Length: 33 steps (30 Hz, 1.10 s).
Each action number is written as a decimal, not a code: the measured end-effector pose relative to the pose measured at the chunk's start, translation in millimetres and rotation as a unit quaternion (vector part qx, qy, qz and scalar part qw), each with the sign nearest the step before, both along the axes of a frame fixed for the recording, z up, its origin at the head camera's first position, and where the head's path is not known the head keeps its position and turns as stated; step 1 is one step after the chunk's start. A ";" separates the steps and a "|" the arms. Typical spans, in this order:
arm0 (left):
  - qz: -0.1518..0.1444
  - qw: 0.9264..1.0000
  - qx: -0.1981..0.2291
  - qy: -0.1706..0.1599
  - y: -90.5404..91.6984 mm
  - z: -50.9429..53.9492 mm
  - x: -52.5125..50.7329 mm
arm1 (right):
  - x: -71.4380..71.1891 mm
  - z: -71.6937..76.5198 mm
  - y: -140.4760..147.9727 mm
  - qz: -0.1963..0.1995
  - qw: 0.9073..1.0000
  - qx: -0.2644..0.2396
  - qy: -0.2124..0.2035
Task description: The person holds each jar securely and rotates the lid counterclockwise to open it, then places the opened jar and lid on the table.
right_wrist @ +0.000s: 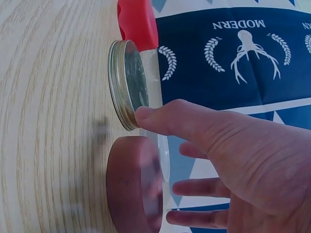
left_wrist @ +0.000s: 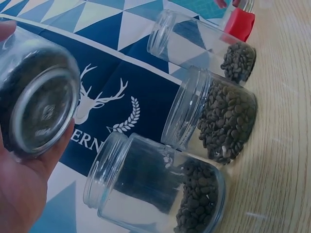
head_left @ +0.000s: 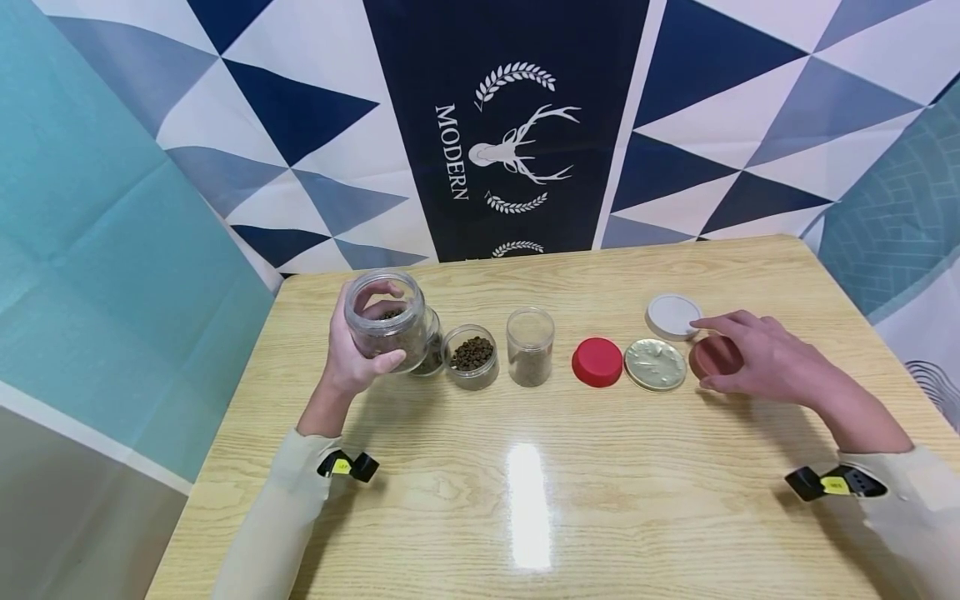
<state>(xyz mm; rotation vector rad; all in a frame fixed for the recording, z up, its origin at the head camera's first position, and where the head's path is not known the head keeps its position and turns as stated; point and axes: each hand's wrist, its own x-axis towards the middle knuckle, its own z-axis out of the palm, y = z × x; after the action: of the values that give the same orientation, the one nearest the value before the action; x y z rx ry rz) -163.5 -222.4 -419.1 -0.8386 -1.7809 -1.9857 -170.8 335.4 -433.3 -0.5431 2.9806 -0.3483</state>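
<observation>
My left hand (head_left: 341,354) grips a clear glass jar (head_left: 390,329) with dark bean-like pieces inside, raised above the table's left side. Its round base faces the camera in the left wrist view. Partly hidden behind it stands another glass jar (head_left: 432,354), low-filled in the left wrist view (left_wrist: 194,194). At the right, my right hand (head_left: 776,358) hovers with spread fingers over a reddish-brown lid (head_left: 712,357). The right wrist view shows the thumb near a gold-rimmed lid (right_wrist: 121,87) and a gap between the fingers and the brown lid (right_wrist: 126,184).
A short jar (head_left: 472,360) of brown pieces and a taller clear jar (head_left: 530,350) stand mid-table. To their right lie a red lid (head_left: 597,362), the gold lid (head_left: 655,365) and a white lid (head_left: 673,316). A patterned cloth (head_left: 315,108) hangs behind the wooden table (head_left: 450,483).
</observation>
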 end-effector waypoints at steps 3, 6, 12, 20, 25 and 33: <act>-0.004 1.000 -0.003 0.006 -0.4 -0.2 0.3 | 0.1 0.2 -0.3 -0.001 1.000 0.001 -0.001; -0.008 1.000 -0.004 0.013 -1.1 -0.4 0.4 | 0.3 0.5 -0.5 -0.001 1.000 0.001 0.000; -0.019 0.999 0.015 0.026 -5.0 -0.9 -0.7 | 0.6 -0.1 -0.8 0.003 1.000 -0.002 0.004; -0.013 0.999 0.028 0.028 -19.8 -1.8 -2.0 | 0.1 1.6 -2.0 0.003 1.000 -0.003 0.003; 0.009 0.999 0.032 0.017 -32.9 -1.0 -0.6 | 0.1 2.7 -3.6 0.004 1.000 -0.002 0.001; 0.063 0.998 0.028 -0.005 -49.2 1.8 2.1 | -0.5 2.9 -5.0 0.006 1.000 0.001 0.002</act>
<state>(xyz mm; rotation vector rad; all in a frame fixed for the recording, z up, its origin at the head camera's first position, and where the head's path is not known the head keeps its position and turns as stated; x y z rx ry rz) -161.4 -271.6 -417.4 -0.6814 -1.7300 -1.9520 -171.3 330.4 -430.4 -0.5604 2.9796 -0.3425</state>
